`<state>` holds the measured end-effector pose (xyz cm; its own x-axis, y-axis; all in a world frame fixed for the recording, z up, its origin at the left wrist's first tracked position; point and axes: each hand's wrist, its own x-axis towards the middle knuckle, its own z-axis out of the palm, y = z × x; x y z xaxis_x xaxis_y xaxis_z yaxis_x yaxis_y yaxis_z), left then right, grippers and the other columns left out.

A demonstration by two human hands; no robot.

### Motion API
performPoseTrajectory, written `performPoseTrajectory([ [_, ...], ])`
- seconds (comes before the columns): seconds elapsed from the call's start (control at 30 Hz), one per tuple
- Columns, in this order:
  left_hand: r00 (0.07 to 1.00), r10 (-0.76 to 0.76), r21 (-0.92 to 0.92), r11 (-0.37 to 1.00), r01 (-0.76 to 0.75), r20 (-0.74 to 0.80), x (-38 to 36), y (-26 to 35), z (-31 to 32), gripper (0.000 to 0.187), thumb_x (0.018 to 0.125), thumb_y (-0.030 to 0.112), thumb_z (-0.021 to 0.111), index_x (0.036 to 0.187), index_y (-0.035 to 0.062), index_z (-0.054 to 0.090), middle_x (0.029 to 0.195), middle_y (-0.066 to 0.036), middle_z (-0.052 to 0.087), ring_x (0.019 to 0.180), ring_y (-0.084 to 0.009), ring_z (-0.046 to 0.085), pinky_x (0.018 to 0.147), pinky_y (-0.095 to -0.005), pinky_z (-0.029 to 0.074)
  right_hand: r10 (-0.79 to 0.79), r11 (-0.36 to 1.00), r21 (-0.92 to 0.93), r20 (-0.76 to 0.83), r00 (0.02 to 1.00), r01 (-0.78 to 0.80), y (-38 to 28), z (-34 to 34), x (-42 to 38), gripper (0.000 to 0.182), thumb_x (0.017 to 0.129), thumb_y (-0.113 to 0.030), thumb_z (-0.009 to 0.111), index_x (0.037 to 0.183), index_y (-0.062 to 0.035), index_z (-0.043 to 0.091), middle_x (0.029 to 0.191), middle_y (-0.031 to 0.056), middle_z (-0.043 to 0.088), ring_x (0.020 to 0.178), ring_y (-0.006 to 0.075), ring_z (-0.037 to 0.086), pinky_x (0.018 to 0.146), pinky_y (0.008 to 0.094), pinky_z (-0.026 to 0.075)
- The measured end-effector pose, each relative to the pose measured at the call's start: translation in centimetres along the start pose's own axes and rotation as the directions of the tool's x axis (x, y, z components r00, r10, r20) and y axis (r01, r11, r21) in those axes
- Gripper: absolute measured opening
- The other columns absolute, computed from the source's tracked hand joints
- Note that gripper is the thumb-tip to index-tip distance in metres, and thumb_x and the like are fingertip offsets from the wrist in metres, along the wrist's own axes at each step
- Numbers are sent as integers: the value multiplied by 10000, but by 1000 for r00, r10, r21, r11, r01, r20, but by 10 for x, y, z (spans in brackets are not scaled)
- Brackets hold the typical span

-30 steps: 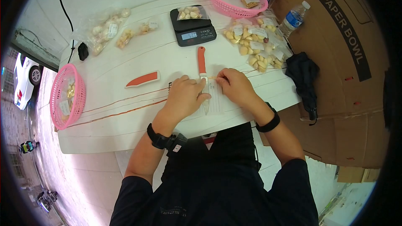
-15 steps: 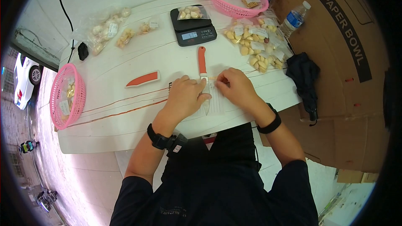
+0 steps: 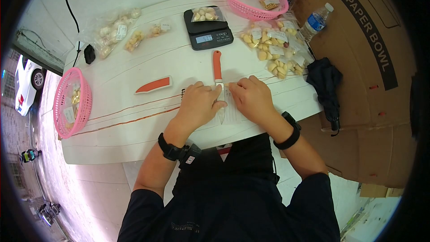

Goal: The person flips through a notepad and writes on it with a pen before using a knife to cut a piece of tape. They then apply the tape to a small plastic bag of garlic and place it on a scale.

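Note:
An orange-handled knife [image 3: 217, 67] lies on the white table [image 3: 112, 148], its blade pointing toward me over a small lined paper pad [image 3: 231, 111]. My left hand [image 3: 199, 105] rests on the pad's left part, fingers bent, with its thumb and fingertips at the blade. On the right side of the pad, my right hand [image 3: 253, 98] has its fingers pinched together at the upper edge; what is between them is too small to make out. The orange sheath [image 3: 153, 85] lies left of the knife.
Beyond the knife, a black scale [image 3: 208, 31] bears a bag of garlic cloves [image 3: 207, 14]. Bagged cloves [image 3: 273, 45], bottles [image 3: 316, 21] and a black umbrella [image 3: 324, 89] are at the right. Pink baskets [image 3: 237, 6] stand at the back and left; more bags [image 3: 109, 33] lie back left.
My right hand has moved slightly left and turned, bringing its fingertips closer to the blade and the pad's upper edge. My left hand has hardly moved.

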<state>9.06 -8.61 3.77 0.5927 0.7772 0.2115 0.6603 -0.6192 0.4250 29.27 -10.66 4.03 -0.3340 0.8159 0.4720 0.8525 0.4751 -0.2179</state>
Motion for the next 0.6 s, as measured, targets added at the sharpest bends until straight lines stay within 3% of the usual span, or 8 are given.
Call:
performPoseTrajectory([
  [0.13, 1000, 20, -9, 1000, -20, -17, 0, -1, 0, 430, 822, 322, 769, 1120, 24, 683, 764, -95, 673, 778, -300, 587, 751, -407, 464, -130, 990, -63, -113, 985, 123, 1, 4, -1, 203, 741, -138, 681, 939, -113, 720, 837, 13, 582, 803, 220, 578, 641, 361, 489],
  [0.23, 999, 23, -10, 1000, -24, -26, 0, 0, 0, 427, 821, 320, 770, 1120, 27, 683, 762, -95, 670, 777, -300, 586, 747, -408, 464, -173, 984, -58, -113, 978, 167, 3, 1, 0, 181, 760, -137, 697, 937, -101, 707, 868, 30, 577, 820, 244, 562, 661, 367, 476],
  [0.37, 999, 23, -9, 1000, -23, -29, 0, -2, 2, 429, 821, 319, 771, 1125, 30, 684, 760, -92, 668, 770, -299, 581, 740, -407, 462, -105, 989, 91, -99, 990, 114, 7, 1, 5, 119, 763, -130, 718, 876, -95, 699, 856, 48, 570, 806, 270, 549, 681, 387, 464],
  [0.43, 999, 19, -8, 1000, -19, -26, 0, -1, 1, 418, 822, 328, 769, 1107, 31, 693, 765, -88, 680, 782, -292, 592, 733, -418, 466, 59, 978, 200, -15, 998, -55, 12, 2, 6, 71, 764, -127, 725, 810, -90, 688, 850, 59, 558, 817, 284, 542, 701, 413, 459],
  [0.57, 1000, 5, -8, 1000, -5, 3, 0, 0, -1, 410, 826, 334, 767, 1091, 28, 700, 777, -85, 696, 794, -284, 603, 729, -428, 470, 38, 980, 193, 36, 999, -45, 15, -10, 12, 57, 745, -125, 715, 775, -87, 685, 851, 62, 555, 828, 281, 538, 714, 411, 451],
  [0.6, 1000, 4, -8, 1000, -4, 1, 1, 1, -2, 410, 826, 334, 767, 1091, 28, 700, 777, -85, 696, 794, -284, 603, 729, -428, 470, -24, 992, 128, 48, 999, 17, 16, -11, 12, 81, 738, -110, 720, 813, -90, 697, 868, 58, 565, 841, 273, 538, 725, 401, 453],
])
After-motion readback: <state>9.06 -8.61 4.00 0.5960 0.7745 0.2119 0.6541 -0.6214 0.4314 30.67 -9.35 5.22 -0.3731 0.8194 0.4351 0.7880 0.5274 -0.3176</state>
